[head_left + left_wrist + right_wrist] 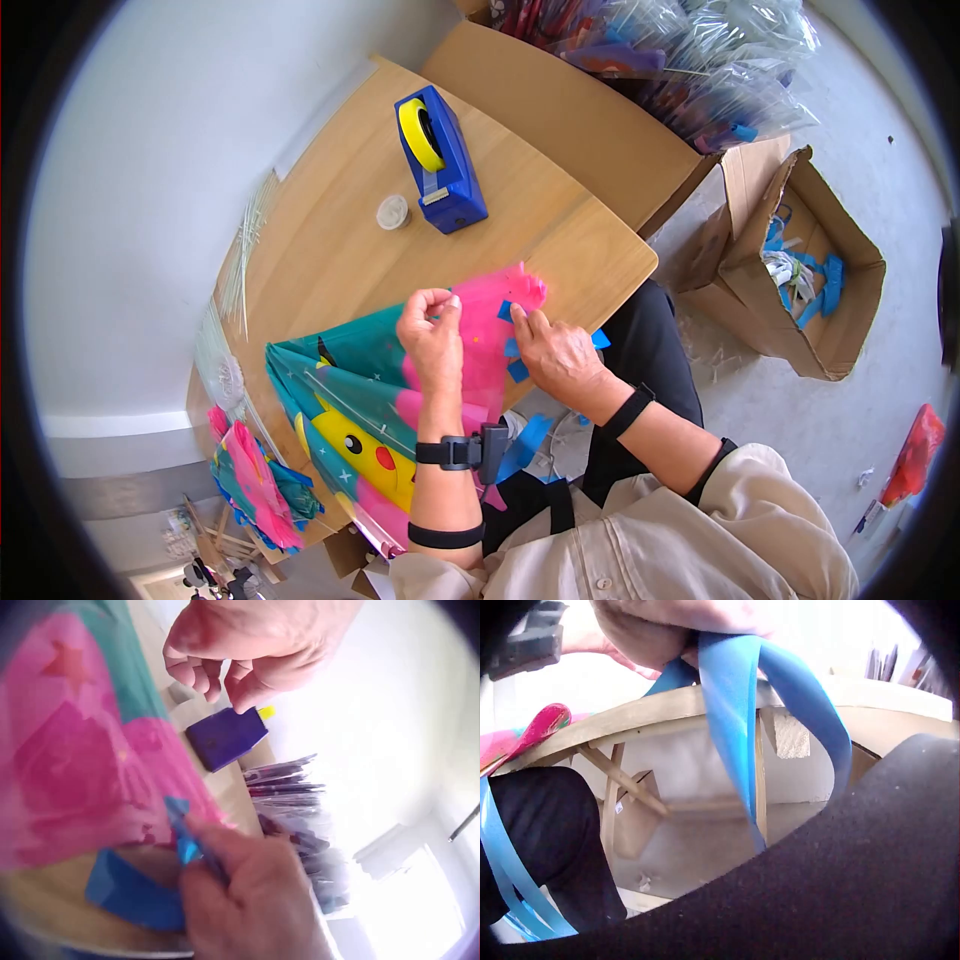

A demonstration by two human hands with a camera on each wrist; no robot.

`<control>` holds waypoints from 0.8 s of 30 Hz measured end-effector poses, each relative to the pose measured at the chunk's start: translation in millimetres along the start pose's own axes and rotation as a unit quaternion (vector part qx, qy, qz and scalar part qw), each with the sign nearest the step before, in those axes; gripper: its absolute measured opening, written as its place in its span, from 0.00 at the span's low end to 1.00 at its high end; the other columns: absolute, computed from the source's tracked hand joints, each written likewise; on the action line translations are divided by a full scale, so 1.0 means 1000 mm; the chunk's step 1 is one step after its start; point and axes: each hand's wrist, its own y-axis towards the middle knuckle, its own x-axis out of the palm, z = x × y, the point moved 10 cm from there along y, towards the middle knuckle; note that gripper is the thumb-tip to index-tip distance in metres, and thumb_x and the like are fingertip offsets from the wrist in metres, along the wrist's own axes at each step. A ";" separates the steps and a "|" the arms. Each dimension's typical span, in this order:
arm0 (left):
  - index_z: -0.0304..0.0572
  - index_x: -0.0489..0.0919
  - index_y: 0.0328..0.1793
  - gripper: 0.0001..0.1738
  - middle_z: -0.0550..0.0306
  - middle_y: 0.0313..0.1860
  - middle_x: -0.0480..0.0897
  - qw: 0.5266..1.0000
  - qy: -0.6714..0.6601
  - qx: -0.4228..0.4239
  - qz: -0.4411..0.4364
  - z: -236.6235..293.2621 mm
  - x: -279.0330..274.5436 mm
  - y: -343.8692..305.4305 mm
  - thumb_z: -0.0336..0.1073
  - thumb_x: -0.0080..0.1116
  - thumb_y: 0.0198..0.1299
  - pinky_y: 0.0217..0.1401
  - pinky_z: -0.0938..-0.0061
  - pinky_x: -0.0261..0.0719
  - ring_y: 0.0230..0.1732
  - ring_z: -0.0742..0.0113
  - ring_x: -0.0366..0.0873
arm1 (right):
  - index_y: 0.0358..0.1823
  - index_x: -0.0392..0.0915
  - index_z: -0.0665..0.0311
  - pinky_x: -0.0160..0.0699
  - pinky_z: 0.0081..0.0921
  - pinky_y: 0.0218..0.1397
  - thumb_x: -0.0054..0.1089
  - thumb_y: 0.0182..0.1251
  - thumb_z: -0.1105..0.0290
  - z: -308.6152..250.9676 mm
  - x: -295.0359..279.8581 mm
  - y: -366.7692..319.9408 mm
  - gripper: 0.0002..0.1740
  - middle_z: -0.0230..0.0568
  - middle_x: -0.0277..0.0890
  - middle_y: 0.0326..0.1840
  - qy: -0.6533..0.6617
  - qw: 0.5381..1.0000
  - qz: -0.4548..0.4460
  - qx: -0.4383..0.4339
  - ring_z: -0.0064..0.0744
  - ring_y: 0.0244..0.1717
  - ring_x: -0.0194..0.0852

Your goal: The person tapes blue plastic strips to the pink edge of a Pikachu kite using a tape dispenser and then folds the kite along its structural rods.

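My left hand [433,345] is raised over the pink and teal foil sheet [480,325], its fingers curled; in the left wrist view, nothing can be made out between the left hand's [259,649] thumb and fingers. My right hand [562,365] grips blue ribbon [508,311] at the sheet's pink edge. The right hand [255,892] appears below the left in the left wrist view. From under the right hand [652,634], loops of blue ribbon [731,705] hang past the table edge. A yellow cartoon face [365,455] is printed on the sheet.
A blue tape dispenser [457,185] and a small round white container [393,212] stand farther up the table [560,240]. Right of it are a large carton [570,120] of plastic-wrapped items and an open box [850,300] with blue scraps. Another folded foil piece [262,490] lies at lower left.
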 end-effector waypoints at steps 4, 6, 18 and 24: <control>0.32 0.77 0.37 0.05 0.58 0.34 0.79 0.995 -0.100 -0.027 -0.001 0.024 -0.005 0.043 0.24 0.59 0.53 0.40 0.79 0.73 0.34 0.75 0.72 | 0.63 0.64 0.76 0.78 0.36 0.28 0.55 0.52 0.77 0.002 0.005 0.000 0.33 0.48 0.69 0.34 0.018 0.999 -0.027 0.018 0.44 0.27 0.79; 0.29 0.77 0.42 0.09 0.55 0.38 0.79 0.993 -0.116 -0.009 0.028 0.037 -0.007 0.066 0.25 0.58 0.55 0.42 0.78 0.74 0.36 0.73 0.73 | 0.64 0.64 0.76 0.78 0.36 0.28 0.55 0.52 0.77 0.002 0.007 -0.001 0.33 0.48 0.69 0.34 0.018 0.999 -0.033 0.021 0.44 0.28 0.79; 0.22 0.72 0.56 0.26 0.44 0.41 0.82 0.995 0.019 -0.077 -0.059 0.050 0.032 0.136 0.21 0.58 0.48 0.46 0.73 0.76 0.41 0.62 0.80 | 0.64 0.64 0.78 0.78 0.34 0.24 0.54 0.55 0.74 0.001 0.005 -0.001 0.32 0.47 0.68 0.33 0.000 1.000 -0.024 0.012 0.41 0.24 0.78; 0.21 0.72 0.54 0.27 0.44 0.36 0.81 0.987 -0.046 -0.143 -0.060 0.031 0.041 0.143 0.18 0.61 0.42 0.36 0.74 0.76 0.33 0.63 0.79 | 0.64 0.64 0.78 0.78 0.34 0.24 0.53 0.55 0.74 0.000 0.005 -0.001 0.32 0.47 0.69 0.34 -0.005 1.000 -0.026 0.006 0.40 0.25 0.78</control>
